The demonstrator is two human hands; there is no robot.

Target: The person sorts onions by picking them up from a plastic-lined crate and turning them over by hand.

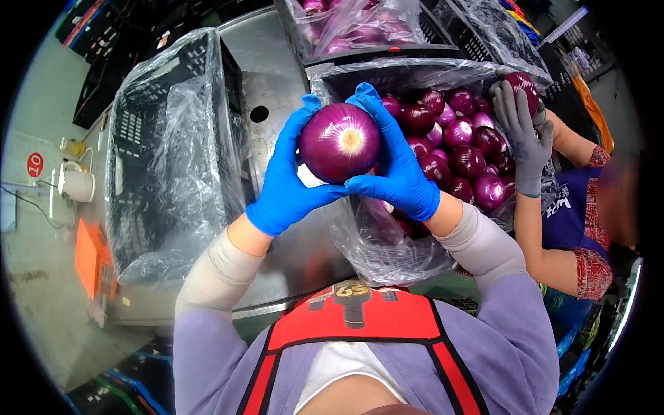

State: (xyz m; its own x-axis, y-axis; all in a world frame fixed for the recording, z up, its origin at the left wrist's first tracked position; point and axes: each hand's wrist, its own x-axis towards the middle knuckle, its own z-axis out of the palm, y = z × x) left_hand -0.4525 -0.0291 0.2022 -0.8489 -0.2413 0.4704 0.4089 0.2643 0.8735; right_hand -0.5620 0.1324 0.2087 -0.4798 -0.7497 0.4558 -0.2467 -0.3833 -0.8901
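A large peeled-looking red onion [330,153] is held up between my two hands, its pale root end facing me. My left hand [287,183], in a blue glove, wraps its left and lower side. From the right, my right hand [401,166], also blue-gloved, closes round it, with the fingers over the top and the thumb below. Just behind and right of my right hand, a plastic-lined black crate [415,68] holds many shiny red onions [467,160]. Part of that crate is hidden by my hand and forearm.
At left stands a black crate [131,128] lined with clear plastic. A metal table [259,59] lies beneath. Another crate of bagged onions [360,34] is at the back. On the right, a co-worker's grey-gloved hand [522,131] holds an onion. An orange device [95,259] sits far left.
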